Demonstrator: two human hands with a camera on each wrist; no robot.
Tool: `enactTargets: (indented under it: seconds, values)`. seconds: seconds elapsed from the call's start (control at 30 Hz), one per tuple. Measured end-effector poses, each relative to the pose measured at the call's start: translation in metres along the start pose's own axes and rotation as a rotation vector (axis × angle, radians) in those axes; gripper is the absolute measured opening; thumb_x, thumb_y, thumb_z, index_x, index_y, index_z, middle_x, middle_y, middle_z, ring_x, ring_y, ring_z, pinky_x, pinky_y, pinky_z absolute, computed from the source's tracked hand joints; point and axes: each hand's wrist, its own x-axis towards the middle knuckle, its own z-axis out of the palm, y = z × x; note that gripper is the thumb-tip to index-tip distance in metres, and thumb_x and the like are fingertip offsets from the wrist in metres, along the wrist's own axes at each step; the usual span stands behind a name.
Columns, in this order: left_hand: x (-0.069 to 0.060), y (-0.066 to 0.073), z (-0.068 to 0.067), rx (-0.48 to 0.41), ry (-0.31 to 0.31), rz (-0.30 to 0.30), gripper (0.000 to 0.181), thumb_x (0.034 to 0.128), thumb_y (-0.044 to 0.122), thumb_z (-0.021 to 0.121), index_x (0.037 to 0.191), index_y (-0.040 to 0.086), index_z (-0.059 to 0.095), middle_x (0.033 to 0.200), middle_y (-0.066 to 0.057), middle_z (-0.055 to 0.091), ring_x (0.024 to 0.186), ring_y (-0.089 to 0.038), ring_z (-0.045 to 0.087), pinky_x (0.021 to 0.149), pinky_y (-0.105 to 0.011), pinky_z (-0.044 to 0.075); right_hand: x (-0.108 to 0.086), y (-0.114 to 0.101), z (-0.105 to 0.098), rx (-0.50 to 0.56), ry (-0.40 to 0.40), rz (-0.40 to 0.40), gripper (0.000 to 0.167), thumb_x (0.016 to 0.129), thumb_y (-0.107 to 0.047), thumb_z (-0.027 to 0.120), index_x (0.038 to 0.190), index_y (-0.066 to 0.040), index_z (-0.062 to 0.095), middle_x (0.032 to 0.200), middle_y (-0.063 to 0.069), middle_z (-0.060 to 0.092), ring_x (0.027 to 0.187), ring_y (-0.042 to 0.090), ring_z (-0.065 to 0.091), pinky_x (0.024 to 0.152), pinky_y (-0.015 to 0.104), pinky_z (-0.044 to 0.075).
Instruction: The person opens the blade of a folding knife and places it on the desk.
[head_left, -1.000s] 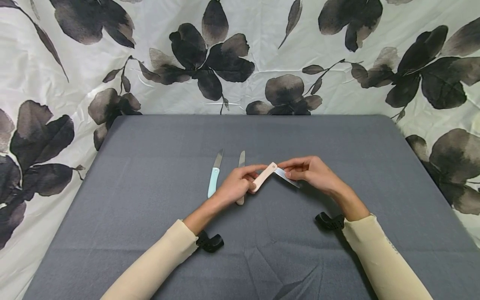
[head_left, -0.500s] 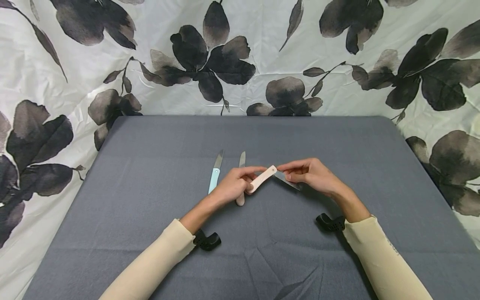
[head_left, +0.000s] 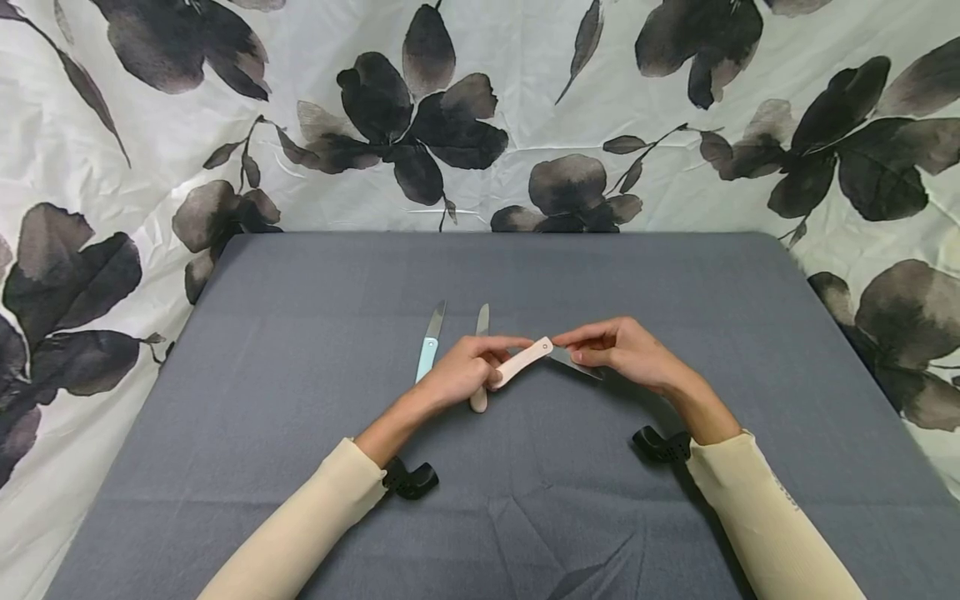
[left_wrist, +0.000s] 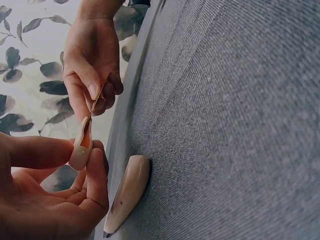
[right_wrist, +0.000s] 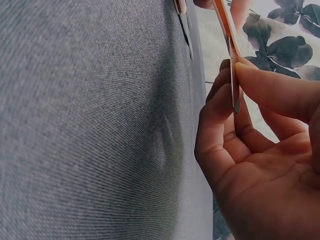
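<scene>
A folding knife with a pale pink handle [head_left: 521, 362] is held above the table between both hands. My left hand [head_left: 463, 371] pinches the handle between thumb and fingers; the left wrist view shows the open slot of the handle [left_wrist: 80, 156]. At the other end, my right hand [head_left: 624, 348] pinches the metal blade [right_wrist: 234, 92] between thumb and fingers. Blade and handle meet at a wide angle, partly unfolded. Beneath and beside the left hand lies a second knife with a beige handle [head_left: 478, 402], its middle hidden by that hand.
Left of it, a knife with a light blue handle [head_left: 426, 357] lies with its blade out, its lower end hidden behind the left hand. A grey cloth covers the table [head_left: 300, 333]. Behind hangs a white floral sheet [head_left: 540, 50].
The pink handle has tilted flatter and its lower end has shifted left with my left hand. The angle between handle and blade has widened. My right hand has barely moved.
</scene>
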Motion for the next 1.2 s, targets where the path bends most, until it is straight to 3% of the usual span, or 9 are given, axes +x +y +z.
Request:
enactTargets:
  seconds: [0.37,0.57,0.87,1.2]
  values:
    - [-0.0013,0.0002,-0.0003,0.05,-0.011,0.016,0.073,0.0743,-0.008,0.05,0.141,0.016,0.067,0.102,-0.015,0.072,0.078,-0.016,0.059,0.071,-0.028,0.048,0.0,0.0,0.0001,-0.034,-0.022,-0.019,0.029,0.101,-0.013,0.068,0.128,-0.011,0.075,0.132,0.014,0.072,0.106,0.011,0.07,0.085,0.026,0.056]
    - [-0.0019,-0.0004,-0.0013,0.063,-0.039,0.028,0.072,0.0744,-0.008,0.05,0.141,0.016,0.067,0.103,-0.02,0.073,0.074,-0.017,0.06,0.068,-0.028,0.049,-0.0008,-0.0015,0.0009,-0.048,-0.034,-0.022,0.028,0.101,-0.01,0.066,0.127,-0.01,0.075,0.132,0.014,0.072,0.109,0.013,0.07,0.086,0.026,0.057]
    - [-0.003,-0.0008,-0.0036,0.09,-0.092,0.03,0.072,0.0769,-0.008,0.048,0.142,0.018,0.066,0.101,-0.021,0.072,0.065,-0.02,0.058,0.059,-0.028,0.047,-0.0005,-0.0022,0.0012,-0.086,-0.052,-0.04,0.028,0.1,-0.006,0.065,0.125,-0.013,0.077,0.132,0.011,0.072,0.121,0.026,0.068,0.09,0.024,0.057]
    - [-0.0036,-0.0012,-0.0033,0.102,-0.109,0.026,0.075,0.0751,-0.009,0.048,0.142,0.018,0.066,0.099,-0.021,0.072,0.059,-0.018,0.055,0.054,-0.027,0.044,-0.0004,-0.0017,0.0009,-0.143,-0.061,-0.057,0.028,0.101,-0.007,0.065,0.123,-0.017,0.078,0.127,0.008,0.074,0.114,0.022,0.069,0.087,0.026,0.056]
